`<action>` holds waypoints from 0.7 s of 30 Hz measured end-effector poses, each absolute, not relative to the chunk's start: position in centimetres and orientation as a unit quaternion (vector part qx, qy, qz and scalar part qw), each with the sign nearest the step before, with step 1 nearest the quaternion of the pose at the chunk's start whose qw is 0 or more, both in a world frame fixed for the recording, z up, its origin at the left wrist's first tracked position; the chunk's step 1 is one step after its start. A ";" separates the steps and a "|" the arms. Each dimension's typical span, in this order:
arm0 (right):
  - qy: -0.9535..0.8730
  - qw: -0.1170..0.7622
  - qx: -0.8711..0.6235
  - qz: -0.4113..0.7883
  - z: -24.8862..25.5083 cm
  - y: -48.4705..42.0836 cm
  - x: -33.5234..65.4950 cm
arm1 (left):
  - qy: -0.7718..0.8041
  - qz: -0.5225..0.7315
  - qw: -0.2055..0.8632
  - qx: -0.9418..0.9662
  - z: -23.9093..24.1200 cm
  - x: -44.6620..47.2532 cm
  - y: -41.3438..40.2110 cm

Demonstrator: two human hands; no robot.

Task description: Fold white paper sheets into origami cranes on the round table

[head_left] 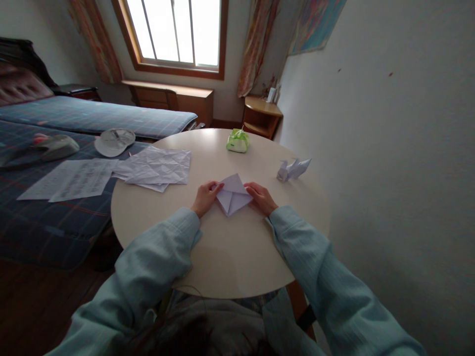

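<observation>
A folded sheet of white paper [234,194], roughly diamond-shaped with a crease running down its lower half, is held over the middle of the round table [237,257]. My left hand [206,197] pinches its left corner, thumb on top. At the right corner, my right hand [261,198] grips the paper with thumb and fingers closed; some of those fingers are hidden beneath it. To the right stands a folded paper figure [294,170] with pointed ends, apart from both hands.
Creased white sheets [159,165] lie at the table's left. A green and white tissue pack [238,141] sits at the far edge. Printed pages [79,179], a white cap [115,141] and a bag [59,147] rest on the bed [55,227]. A wall [389,173] borders the right side.
</observation>
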State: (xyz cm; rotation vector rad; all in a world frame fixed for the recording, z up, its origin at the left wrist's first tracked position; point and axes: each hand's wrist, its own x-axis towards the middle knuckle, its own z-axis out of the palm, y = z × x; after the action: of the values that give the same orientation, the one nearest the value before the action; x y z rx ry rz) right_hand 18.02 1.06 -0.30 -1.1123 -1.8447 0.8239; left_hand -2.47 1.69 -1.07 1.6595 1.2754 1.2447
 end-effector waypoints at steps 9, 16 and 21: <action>-0.734 0.400 -0.470 0.283 -0.6 1.1 17.9 | 0.526 0.467 0.292 0.648 -0.9 -2.7 1.7; -0.776 0.368 -0.471 0.202 -0.6 1.2 17.9 | 0.490 0.447 0.272 0.697 -1.3 -2.5 1.6; -0.765 0.355 -0.505 0.182 -0.6 1.3 17.9 | 0.492 0.485 0.171 0.702 -1.0 -2.4 1.5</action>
State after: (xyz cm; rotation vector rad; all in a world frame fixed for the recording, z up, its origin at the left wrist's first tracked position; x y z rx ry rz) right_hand 17.92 1.31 -0.62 -1.3053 -1.9765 0.4711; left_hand -2.40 1.55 -1.03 1.9936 1.3981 1.3766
